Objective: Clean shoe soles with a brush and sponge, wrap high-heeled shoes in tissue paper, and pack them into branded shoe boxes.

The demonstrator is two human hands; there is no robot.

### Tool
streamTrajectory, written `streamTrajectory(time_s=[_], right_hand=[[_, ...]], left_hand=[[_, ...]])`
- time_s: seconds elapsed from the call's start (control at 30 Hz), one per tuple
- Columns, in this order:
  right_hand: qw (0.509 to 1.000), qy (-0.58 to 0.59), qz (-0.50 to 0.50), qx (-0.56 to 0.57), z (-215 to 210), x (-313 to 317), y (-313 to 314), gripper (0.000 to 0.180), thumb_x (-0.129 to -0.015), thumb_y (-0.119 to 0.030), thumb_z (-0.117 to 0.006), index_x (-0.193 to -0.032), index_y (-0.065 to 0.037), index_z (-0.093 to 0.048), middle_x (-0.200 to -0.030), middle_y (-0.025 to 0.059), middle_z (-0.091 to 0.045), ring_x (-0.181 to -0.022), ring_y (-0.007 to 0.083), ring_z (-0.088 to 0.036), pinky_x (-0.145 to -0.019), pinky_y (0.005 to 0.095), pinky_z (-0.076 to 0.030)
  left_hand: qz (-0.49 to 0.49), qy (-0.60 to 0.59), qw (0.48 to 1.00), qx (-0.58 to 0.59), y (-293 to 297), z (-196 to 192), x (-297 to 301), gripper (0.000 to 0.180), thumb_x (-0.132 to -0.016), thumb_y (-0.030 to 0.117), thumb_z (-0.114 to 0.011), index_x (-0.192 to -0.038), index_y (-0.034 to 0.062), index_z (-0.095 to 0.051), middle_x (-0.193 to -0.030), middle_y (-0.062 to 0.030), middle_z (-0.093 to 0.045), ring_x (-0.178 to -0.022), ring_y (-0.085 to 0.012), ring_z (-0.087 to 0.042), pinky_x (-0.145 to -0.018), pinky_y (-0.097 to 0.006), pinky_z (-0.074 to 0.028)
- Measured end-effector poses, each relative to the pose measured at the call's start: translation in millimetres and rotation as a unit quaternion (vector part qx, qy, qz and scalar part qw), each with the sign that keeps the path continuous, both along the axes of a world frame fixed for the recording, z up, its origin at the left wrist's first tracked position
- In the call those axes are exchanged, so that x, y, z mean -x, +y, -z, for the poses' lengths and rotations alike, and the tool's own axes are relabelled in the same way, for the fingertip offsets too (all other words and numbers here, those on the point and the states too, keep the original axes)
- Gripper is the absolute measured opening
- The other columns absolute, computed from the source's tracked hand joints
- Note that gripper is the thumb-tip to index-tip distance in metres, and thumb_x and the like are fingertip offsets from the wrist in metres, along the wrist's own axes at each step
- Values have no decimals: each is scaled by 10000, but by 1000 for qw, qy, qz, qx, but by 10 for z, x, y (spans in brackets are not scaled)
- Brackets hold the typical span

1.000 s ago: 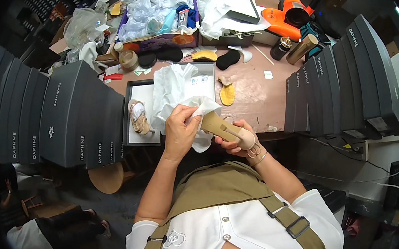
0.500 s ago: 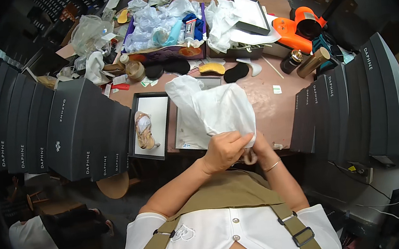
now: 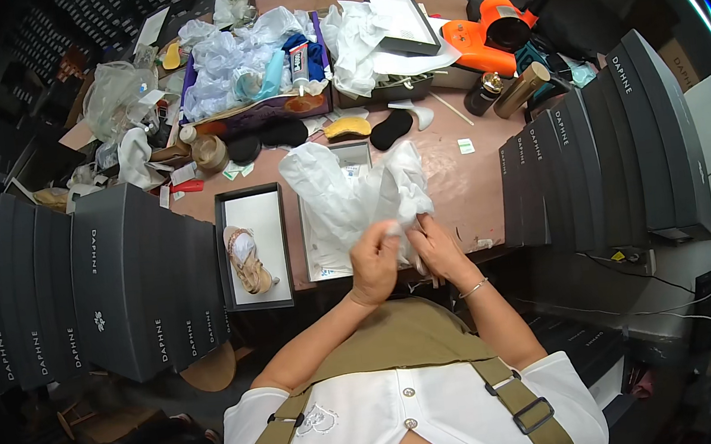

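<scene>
White tissue paper (image 3: 331, 194) lies spread and crumpled over an open shallow box (image 3: 315, 265), one end bunched up toward my hands. My right hand (image 3: 441, 252) has its fingers closed on that bunched end. Beside it, my left hand (image 3: 374, 265) is curled closed, with a small white bit at the thumb; what it holds is unclear. A beige piece shows partly below the right hand, mostly hidden. To the left, a beige heeled sandal (image 3: 247, 264) with white stuffing lies in an open dark box (image 3: 228, 283) with a white lining.
Stacks of dark shoe boxes flank me, left (image 3: 128, 281) and right (image 3: 601, 170). Behind lie black pads (image 3: 281, 132), a yellow pad (image 3: 347, 127), a purple box (image 3: 274, 109) full of crumpled paper, a jar (image 3: 210, 153), two cylindrical containers (image 3: 522, 89) and an orange blower-like machine (image 3: 484, 39).
My left hand has come away to the left from the right hand. The tissue near the right hand is now bunched and twisted instead of spread. The view has shifted slightly.
</scene>
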State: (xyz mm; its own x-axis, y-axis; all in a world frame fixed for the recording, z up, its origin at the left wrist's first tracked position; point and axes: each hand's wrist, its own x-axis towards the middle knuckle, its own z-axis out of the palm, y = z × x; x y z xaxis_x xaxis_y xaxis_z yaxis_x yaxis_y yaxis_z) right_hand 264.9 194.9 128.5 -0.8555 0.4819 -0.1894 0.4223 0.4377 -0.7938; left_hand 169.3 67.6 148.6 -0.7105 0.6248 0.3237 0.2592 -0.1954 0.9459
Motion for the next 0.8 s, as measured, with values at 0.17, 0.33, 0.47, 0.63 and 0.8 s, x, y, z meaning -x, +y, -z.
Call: streamTrajectory(time_s=[0.17, 0.33, 0.47, 0.63, 0.8], right_hand=[[978, -121, -170, -16, -48, 40, -164, 434, -848, -262, -528, -1188, 7, -511, -1017, 294, -596, -994, 431, -574, -846, 421, -464], [860, -24, 96, 500, -60, 32, -2, 384, -950, -247, -445, -1233, 5, -505, -1145, 180, -616, -1015, 298, -617, -815, 394, -523], [669, 282, 189, 661, -21, 94, -316, 460, -969, -329, -456, -1299, -9, -441, -1232, 125, -551, -1062, 215, -580, -891, 319, -494], [776, 175, 232, 560, 393, 2, -256, 415, -992, -337, -405, -1265, -30, -465, -1183, 96, -555, -1069, 196, -562, -901, 322, -477], [947, 246, 77, 190, 265, -145, -231, 446, -980, -286, -429, -1331, -12, -413, -1298, 138, -496, -1172, 236, -513, -978, 348, -442]], left_hand=[[50, 106, 990, 74, -92, -121, 51, 126, -818, 69, -639, -940, 38, -652, -698, -106, -532, -627, -234, -560, -568, -307, -439], [103, 317, 943, 6, -273, -77, 70, 165, -789, 96, -700, -939, 34, -670, -622, -68, -478, -526, -223, -511, -475, -341, -401], [108, 298, 948, 8, -308, -64, -22, 209, -770, 120, -722, -950, 29, -667, -597, -52, -468, -501, -211, -499, -456, -329, -393], [127, 260, 956, -47, -152, -49, -25, 172, -793, 76, -701, -950, 21, -660, -626, -70, -502, -499, -213, -493, -453, -315, -387], [132, 213, 965, -79, -135, -194, -83, 210, -772, 64, -720, -969, 24, -660, -613, -68, -503, -496, -215, -501, -445, -311, -380]])
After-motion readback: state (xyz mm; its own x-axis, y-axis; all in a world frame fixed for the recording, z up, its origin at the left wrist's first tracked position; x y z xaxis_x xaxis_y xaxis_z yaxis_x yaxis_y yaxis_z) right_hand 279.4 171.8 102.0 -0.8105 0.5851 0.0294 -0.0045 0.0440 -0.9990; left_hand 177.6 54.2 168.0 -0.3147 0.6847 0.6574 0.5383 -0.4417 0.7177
